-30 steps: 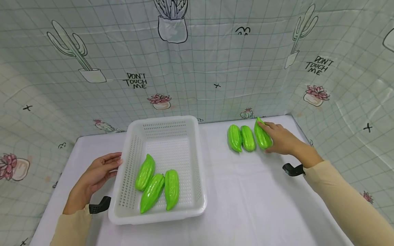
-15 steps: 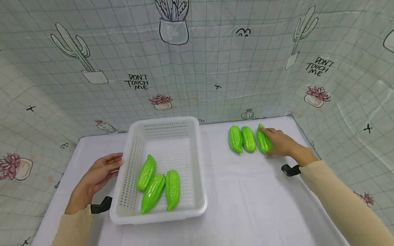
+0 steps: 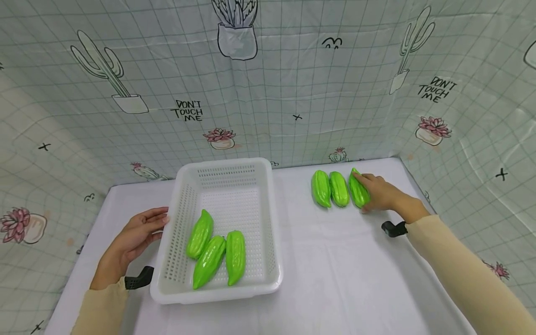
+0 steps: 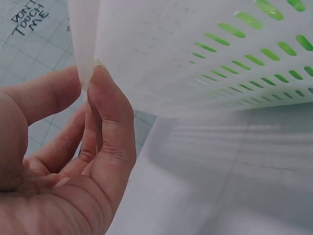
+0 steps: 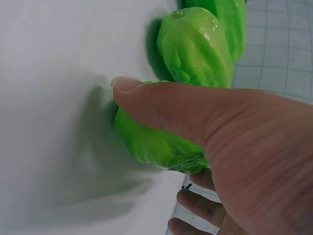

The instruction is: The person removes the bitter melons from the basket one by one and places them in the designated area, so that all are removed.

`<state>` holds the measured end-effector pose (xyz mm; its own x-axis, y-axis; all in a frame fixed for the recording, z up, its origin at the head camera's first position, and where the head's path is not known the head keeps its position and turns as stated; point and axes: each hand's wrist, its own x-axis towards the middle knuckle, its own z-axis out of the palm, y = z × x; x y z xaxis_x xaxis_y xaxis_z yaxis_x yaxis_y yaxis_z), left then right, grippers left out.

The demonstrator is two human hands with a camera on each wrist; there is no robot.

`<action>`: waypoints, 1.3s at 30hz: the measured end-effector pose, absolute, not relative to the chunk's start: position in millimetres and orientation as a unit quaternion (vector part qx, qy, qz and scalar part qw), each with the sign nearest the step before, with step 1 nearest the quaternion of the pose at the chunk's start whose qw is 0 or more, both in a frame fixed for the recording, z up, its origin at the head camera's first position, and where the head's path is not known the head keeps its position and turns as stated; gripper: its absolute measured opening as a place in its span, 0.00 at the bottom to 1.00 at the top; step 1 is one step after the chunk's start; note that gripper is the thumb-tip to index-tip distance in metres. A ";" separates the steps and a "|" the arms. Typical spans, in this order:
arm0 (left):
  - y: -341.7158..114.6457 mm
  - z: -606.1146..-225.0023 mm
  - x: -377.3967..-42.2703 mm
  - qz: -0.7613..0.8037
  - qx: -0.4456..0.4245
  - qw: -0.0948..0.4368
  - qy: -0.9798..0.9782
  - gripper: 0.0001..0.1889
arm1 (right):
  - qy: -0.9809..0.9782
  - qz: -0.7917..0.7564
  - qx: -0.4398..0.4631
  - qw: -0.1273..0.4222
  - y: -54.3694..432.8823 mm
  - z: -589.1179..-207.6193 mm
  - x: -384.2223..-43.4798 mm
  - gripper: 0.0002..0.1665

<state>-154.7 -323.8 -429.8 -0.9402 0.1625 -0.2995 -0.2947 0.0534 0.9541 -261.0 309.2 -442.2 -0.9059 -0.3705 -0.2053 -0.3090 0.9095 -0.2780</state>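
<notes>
My left hand (image 3: 136, 237) pinches the left rim of a white perforated plastic basket (image 3: 222, 294) between thumb and index finger, as the left wrist view shows. Three glossy green bitter melons lie in the basket's near half, one of them a straight bitter melon (image 3: 236, 258) on the right. At the table's back right, my right hand (image 3: 382, 194) holds another bitter melon (image 3: 357, 190), thumb across its near end and fingers on its far side. Just left of it are two more, an outer bitter melon (image 3: 320, 188) and an inner bitter melon (image 3: 339, 189), side by side.
A white cloth covers the table (image 3: 335, 279). Behind it and along both sides hangs a gridded curtain (image 3: 268, 93) printed with cacti. The basket stands on the table's left half, its far rim near the back edge.
My right hand has brought its bitter melon slightly down and nearer over the first half second, then stayed nearly still. My left hand keeps its pinch on the basket's rim.
</notes>
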 end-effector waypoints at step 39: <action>-323.3 -427.2 -151.7 0.692 -0.049 0.154 0.704 0.23 | 0.967 -0.121 -0.185 0.124 305.8 -426.8 -256.7 0.64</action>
<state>-151.7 -323.3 -427.2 -0.9480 0.1442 -0.2836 -0.2810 0.0385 0.9589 -256.7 305.8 -426.8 -0.9005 -0.3887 -0.1952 -0.3287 0.9020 -0.2800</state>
